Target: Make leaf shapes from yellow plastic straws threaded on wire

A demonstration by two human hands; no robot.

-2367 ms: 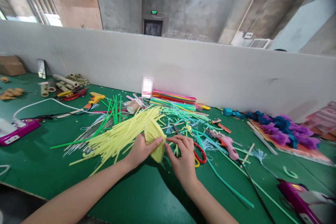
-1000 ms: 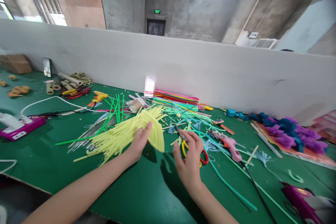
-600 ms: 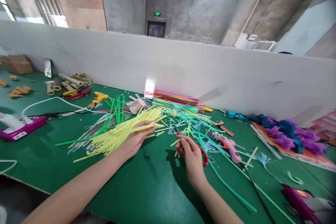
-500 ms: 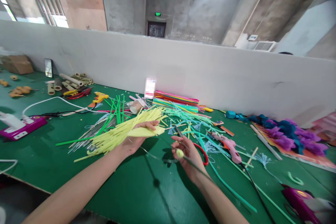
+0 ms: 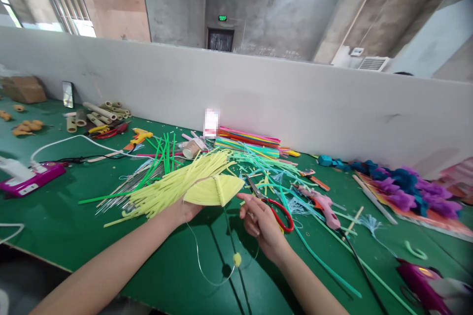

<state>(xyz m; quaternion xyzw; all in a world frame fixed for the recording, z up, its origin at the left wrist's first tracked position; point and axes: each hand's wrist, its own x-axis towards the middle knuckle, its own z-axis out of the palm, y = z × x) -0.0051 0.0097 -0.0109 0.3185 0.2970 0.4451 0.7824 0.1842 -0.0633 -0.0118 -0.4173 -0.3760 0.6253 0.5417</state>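
Observation:
My left hand [image 5: 190,210] is closed on the lower left of a yellow fan-shaped piece [image 5: 207,192], apparently made of fuzzy pipe cleaners, with a ridge across it. Most of the left fingers are hidden behind the piece. From the ridge a thin dark green stem [image 5: 229,232] runs down, bearing a small yellow ball [image 5: 237,259]. A clear thread [image 5: 199,261] loops between the left hand and the ball. My right hand [image 5: 260,219] is beside the fan's right tip, index finger stretched out, other fingers loosely bent; nothing shows in it. Red-handled scissors [image 5: 277,211] lie just behind that hand.
Yellow pipe cleaners [image 5: 158,194] lie heaped behind the left hand. A pink glue gun [image 5: 325,206] with a black cord rests to the right, among teal pipe cleaners [image 5: 318,261]. A purple power strip [image 5: 33,179] sits far left. A white partition [image 5: 155,78] borders the table.
The yellow piece has turned to show its broad fan face. My right hand has let go of the stem with the ball, which now hangs lower, and has moved up to the fan's tip.

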